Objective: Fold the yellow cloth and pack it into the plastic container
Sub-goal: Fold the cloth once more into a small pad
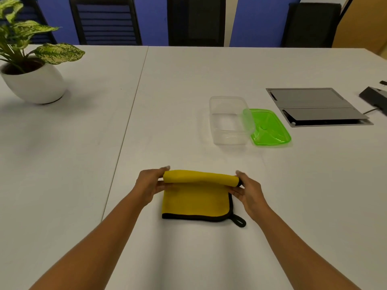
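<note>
The yellow cloth (194,200) with a black hem and a black loop at its near right corner lies on the white table (188,80) in front of me. Its far edge is lifted and curled toward me. My left hand (149,185) pinches the far left corner, and my right hand (249,191) pinches the far right corner. The clear plastic container (229,120) stands open and holds nothing, farther back and to the right. Its green lid (270,128) lies against the container's right side.
A potted plant in a white pot (34,80) stands at the far left. A grey cable hatch (316,106) is set into the table at the far right, with a dark device (374,97) beside it. Chairs line the far edge.
</note>
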